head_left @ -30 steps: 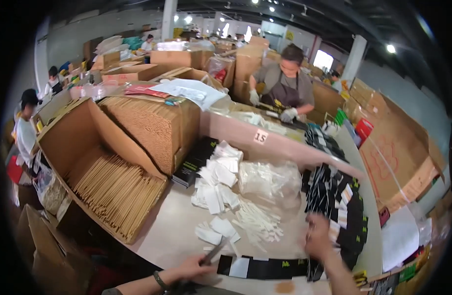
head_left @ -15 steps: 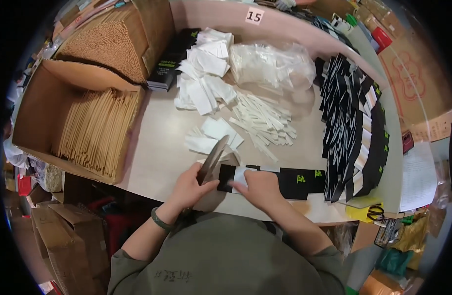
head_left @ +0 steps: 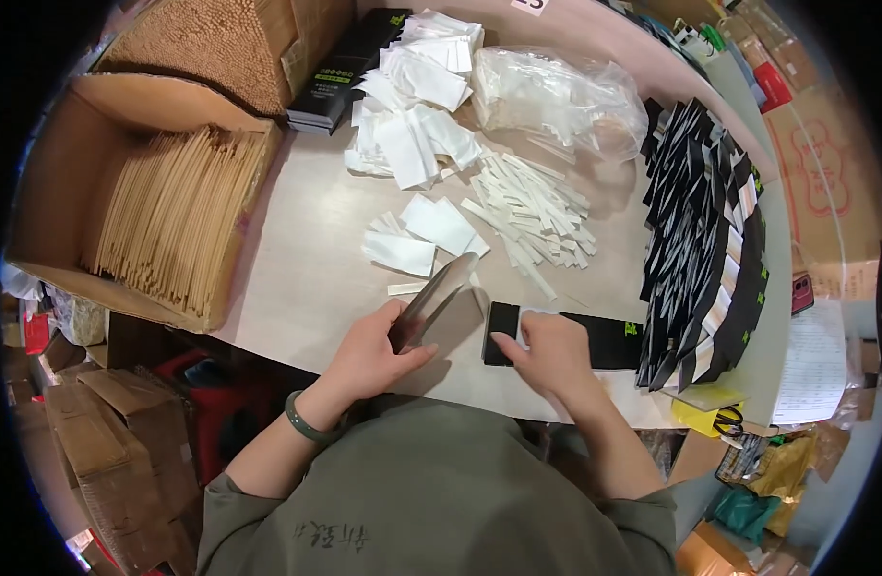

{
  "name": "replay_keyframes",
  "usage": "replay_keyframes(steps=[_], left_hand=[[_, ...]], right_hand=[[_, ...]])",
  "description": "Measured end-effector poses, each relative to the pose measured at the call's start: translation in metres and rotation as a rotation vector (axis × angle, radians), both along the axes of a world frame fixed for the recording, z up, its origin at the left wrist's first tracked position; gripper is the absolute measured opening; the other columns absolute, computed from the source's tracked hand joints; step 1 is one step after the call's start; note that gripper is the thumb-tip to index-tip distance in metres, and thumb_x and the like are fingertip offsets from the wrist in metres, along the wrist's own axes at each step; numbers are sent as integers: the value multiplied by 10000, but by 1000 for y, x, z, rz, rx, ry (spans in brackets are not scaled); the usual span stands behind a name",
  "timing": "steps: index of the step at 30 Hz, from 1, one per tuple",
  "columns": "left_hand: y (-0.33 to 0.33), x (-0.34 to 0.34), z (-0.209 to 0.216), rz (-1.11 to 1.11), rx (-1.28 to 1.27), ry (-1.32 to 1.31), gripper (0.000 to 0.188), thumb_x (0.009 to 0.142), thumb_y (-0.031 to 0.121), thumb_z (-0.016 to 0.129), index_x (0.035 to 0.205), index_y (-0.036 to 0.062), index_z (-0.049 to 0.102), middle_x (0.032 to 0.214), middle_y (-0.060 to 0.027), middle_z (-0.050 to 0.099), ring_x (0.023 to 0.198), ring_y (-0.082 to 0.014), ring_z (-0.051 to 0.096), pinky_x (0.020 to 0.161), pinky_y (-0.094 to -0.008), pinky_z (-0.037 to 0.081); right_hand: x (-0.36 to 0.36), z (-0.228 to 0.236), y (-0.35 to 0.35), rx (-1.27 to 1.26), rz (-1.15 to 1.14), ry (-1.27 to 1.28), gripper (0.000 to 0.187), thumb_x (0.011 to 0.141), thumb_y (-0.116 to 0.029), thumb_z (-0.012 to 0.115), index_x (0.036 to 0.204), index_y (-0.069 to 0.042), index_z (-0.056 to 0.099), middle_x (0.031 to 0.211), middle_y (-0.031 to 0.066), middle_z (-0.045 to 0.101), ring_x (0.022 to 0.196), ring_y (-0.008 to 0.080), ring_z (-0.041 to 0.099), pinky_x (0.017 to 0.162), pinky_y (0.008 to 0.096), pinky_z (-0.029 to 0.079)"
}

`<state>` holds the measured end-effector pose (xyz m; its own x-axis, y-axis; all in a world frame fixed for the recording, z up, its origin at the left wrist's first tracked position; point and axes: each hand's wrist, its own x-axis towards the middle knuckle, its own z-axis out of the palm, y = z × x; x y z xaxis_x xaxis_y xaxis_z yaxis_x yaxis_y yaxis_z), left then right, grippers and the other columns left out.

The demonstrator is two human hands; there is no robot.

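Observation:
My left hand (head_left: 369,357) is closed round a long, shiny grey doubled strip (head_left: 439,302) that slants up to the right; its two leaves stand apart. I cannot make out its exact kind. A flat black paper sleeve (head_left: 609,344) with green print lies at the table's front edge. My right hand (head_left: 559,355) covers its middle, fingers curled and thumb pressed on its left part. Just beyond my left hand lie loose white packets (head_left: 403,252), and farther right is a heap of narrow white paper strips (head_left: 537,206).
An open carton (head_left: 52,173) of wooden chopsticks (head_left: 177,221) stands left, with a second carton behind. Black booklet-like stacks (head_left: 340,82), white packets (head_left: 417,139) and a clear plastic bag (head_left: 556,96) lie at the back. Overlapping black sleeves (head_left: 691,230) line the right side.
The view has shifted. My right hand has moved right along the black sleeve, away from my left hand. The strip in my left hand now shows two leaves spread apart.

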<state>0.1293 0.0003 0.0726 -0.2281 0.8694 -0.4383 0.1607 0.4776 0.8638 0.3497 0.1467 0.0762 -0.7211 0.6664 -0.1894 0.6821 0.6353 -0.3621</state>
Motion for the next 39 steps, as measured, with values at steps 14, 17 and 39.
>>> replay_keyframes(steps=[14, 17, 39], left_hand=[[2, 6, -7, -173, 244, 665, 675, 668, 207, 837, 1251, 54, 533, 1019, -140, 596, 903, -346, 623, 746, -420, 524], [1, -7, -3, -330, 249, 706, 731, 645, 224, 850, 1280, 62, 526, 1006, -132, 594, 887, -339, 623, 740, -413, 522], [-96, -220, -3, 306, 0, 1233, 212, 890, 139, 613, 1050, 3, 647, 916, -189, 615, 859, -389, 611, 734, -468, 494]], right_hand=[[-24, -7, -20, -97, -62, -9, 213, 930, -230, 565, 836, -40, 593, 717, 157, 637, 720, 382, 629, 646, 474, 482], [-23, -17, -16, -193, -127, 73, 199, 872, -222, 594, 797, -39, 603, 700, 173, 634, 707, 395, 627, 635, 468, 482], [-99, -22, 50, 61, 86, 529, 153, 836, -139, 648, 951, -72, 722, 835, 127, 651, 791, 332, 628, 720, 453, 504]])
